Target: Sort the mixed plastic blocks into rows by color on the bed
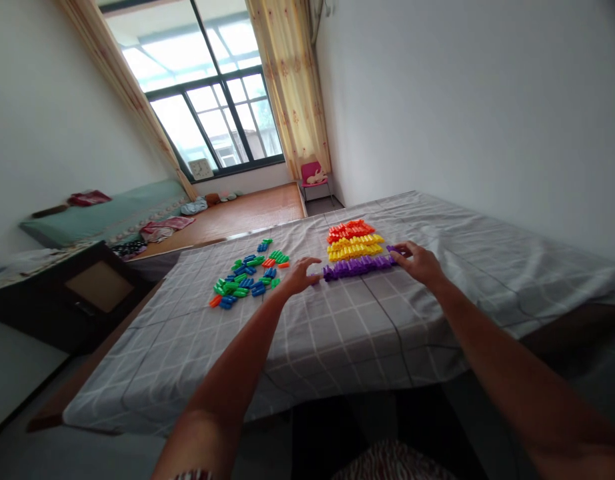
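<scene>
A row of small purple plastic pieces [357, 268] lies on the checked grey cloth, with my hands at its two ends. At the left end is my left hand [300, 275], its fingers apart and the thumb beside the end pieces. My right hand [418, 263] is at the right end, thumb and forefinger closed around a purple piece [391, 249]. Just beyond the purple row lie two rows of yellow pieces [355, 248]. Behind those is a bunch of red-orange pieces [351, 231].
Blue, green and orange pieces [243, 285] are scattered left of my left hand. The grey checked cloth [337, 333] covers the bed or table, which meets a white wall on the right. A dark cabinet [82, 300] stands at left, a pink chair [311, 175] at the back.
</scene>
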The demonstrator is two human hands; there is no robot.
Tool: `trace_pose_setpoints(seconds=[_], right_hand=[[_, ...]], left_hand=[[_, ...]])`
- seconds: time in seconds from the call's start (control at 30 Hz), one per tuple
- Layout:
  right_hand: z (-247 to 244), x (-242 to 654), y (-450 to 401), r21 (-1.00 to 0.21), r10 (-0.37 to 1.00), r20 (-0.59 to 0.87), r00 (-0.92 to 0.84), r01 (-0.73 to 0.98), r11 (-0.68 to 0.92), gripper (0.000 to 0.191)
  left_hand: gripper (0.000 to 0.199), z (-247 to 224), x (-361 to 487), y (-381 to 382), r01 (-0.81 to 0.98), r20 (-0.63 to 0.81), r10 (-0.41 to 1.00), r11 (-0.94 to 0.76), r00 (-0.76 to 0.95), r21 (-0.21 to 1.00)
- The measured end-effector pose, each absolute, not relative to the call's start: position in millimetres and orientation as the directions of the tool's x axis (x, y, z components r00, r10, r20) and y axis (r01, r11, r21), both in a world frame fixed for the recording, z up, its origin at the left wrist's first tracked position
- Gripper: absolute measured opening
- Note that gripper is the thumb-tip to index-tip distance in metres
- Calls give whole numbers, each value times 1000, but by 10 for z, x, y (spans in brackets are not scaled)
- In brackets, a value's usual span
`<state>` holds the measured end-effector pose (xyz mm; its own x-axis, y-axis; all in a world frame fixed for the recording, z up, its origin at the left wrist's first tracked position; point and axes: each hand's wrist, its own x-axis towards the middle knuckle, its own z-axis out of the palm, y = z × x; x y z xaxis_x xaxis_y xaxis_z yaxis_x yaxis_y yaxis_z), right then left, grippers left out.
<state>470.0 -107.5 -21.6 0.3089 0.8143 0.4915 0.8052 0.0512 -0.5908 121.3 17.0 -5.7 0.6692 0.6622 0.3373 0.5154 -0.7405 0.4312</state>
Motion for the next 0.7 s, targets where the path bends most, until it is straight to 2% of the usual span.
trace_pose_setpoints(seconds=[0.13,0.23,0.37,0.43,0.53,0.7], right_hand=[[-232,4721,-1054,-463,844,479,241,887,9,34],[-251,4686,-1043,-344,851,461,252,935,-91,36],[-309,4659,-1036,-237,860,450,240,961,-145,41],[-349,4672,-1022,-239,859,465,216,964,-114,41],[-404,4718,-984,-303,839,501,213,951,-61,40],[-450,4779,-950,-410,800,542,256,912,-14,35]], left_hand=[[50,-95,971,189,650,208,774,-620,597,440],[54,-186,908,195,661,158,781,-602,605,448],[47,-271,952,213,660,139,797,-572,588,487],[45,-269,991,205,656,125,808,-548,575,519],[45,-228,1050,161,626,127,796,-553,592,549],[46,-172,1146,85,626,135,782,-577,608,525]])
